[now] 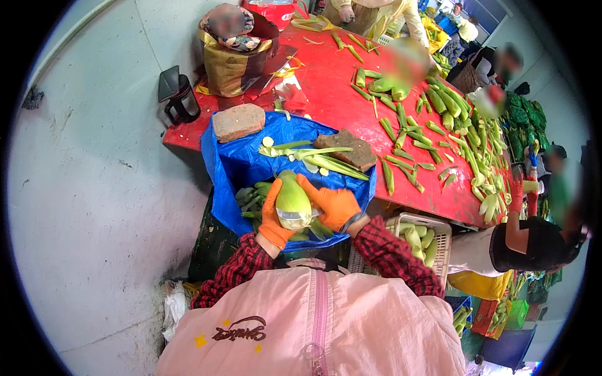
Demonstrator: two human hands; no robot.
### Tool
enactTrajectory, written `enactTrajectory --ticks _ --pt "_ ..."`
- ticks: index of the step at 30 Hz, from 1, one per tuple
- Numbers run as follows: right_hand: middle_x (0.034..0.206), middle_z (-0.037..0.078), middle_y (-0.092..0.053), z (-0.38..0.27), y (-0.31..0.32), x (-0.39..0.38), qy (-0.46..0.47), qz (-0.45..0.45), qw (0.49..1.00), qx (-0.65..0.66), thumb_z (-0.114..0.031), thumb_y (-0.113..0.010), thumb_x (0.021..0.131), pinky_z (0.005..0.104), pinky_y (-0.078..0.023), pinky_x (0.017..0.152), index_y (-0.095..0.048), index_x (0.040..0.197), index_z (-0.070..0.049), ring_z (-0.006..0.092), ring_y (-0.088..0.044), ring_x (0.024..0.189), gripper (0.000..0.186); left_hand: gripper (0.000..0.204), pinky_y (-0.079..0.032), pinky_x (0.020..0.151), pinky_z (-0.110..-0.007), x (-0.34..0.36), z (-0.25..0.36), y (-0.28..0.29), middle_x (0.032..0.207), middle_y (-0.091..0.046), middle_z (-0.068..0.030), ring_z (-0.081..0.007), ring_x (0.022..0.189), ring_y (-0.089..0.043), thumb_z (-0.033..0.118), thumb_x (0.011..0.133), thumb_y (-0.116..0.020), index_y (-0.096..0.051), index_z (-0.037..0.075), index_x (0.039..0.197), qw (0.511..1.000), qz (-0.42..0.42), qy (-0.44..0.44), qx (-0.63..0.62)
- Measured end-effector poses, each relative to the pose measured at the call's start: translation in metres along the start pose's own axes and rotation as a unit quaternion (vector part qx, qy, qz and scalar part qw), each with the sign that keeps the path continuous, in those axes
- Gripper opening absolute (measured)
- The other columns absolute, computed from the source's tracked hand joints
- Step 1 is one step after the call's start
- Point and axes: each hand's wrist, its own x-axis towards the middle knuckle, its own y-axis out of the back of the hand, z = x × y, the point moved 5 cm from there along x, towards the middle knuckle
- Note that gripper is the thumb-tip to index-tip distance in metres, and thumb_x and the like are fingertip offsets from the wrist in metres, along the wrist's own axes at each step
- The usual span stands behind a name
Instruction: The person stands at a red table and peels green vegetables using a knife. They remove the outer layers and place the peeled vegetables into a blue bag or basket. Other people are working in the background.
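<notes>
My left hand point(274, 220), in an orange glove, is closed around the side of a pale green ear of corn point(293, 193) in its husk. Across the ear's whitish lower end lies the silver blade of a knife point(297, 215). My right hand point(336, 204), also gloved in orange, curls at the blade's right end, its thumb against the corn; the knife's handle is hidden inside the fingers. Both hands are over an open blue plastic sheet bag point(221, 188), which has green husk scraps point(251, 202) in it.
Two stone blocks, a brick point(239, 122) and a rough slab point(347, 149), weigh down the bag's edge on the red table point(326, 81). Corn ears and husk pieces point(448, 103) cover its right side. A crate point(443, 241) of ears stands beside my right arm. Co-workers stand around.
</notes>
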Motion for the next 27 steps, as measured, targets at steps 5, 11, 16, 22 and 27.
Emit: enactTrajectory --ticks 5,11,16,22,27 --pt "0.113 0.009 -0.066 0.005 -0.085 -0.018 -0.174 0.027 0.839 0.515 -0.013 -0.062 0.084 0.0317 -0.052 0.073 -0.028 0.15 -0.022 0.0135 -0.064 0.081 0.074 0.042 -0.049 0.092 -0.049 -0.003 0.012 0.013 0.114 -0.065 -0.0136 -0.0318 0.106 -0.061 0.044 0.092 -0.057 -0.063 0.008 0.114 0.998 0.017 -0.019 0.055" --pt "0.094 0.012 -0.066 -0.012 -0.007 -0.022 -0.038 0.058 0.97 0.234 -0.036 -0.065 0.084 0.0357 -0.051 0.072 -0.029 0.15 -0.023 0.0279 -0.065 0.077 0.076 0.046 -0.05 0.092 -0.05 -0.004 0.018 0.033 0.113 -0.064 -0.0171 -0.0339 0.103 -0.061 0.047 0.089 -0.06 -0.061 0.007 0.114 0.996 0.04 -0.033 0.071" --pt "0.08 0.012 -0.059 -0.019 -0.011 -0.007 0.069 0.069 0.994 0.056 -0.054 -0.063 0.082 0.0427 -0.047 0.061 -0.049 0.137 -0.018 0.0333 -0.061 0.069 0.068 0.044 -0.049 0.092 -0.05 -0.021 -0.01 -0.005 0.116 -0.063 -0.0152 -0.0334 0.105 -0.06 0.049 0.091 -0.054 -0.061 0.012 0.115 0.994 0.046 0.009 0.101" --pt "0.071 0.01 -0.058 -0.016 -0.022 -0.004 0.059 0.157 0.982 0.082 -0.044 -0.063 0.086 0.043 -0.045 0.057 -0.064 0.117 -0.014 0.0316 -0.059 0.064 0.043 0.038 -0.05 0.091 -0.048 -0.018 -0.005 0.013 0.113 -0.065 -0.0117 -0.0304 0.103 -0.062 0.047 0.093 -0.054 -0.065 0.012 0.106 0.998 0.059 0.031 0.01" --pt "0.066 0.014 -0.056 -0.01 -0.038 -0.004 -0.009 0.291 0.936 0.198 -0.029 -0.068 0.085 0.0436 -0.043 0.053 -0.068 0.073 -0.007 0.0346 -0.057 0.061 0.025 0.04 -0.05 0.091 -0.046 -0.023 -0.003 0.016 0.112 -0.066 -0.0119 -0.0295 0.101 -0.063 0.045 0.093 -0.055 -0.063 0.009 0.109 0.997 -0.036 0.056 -0.043"
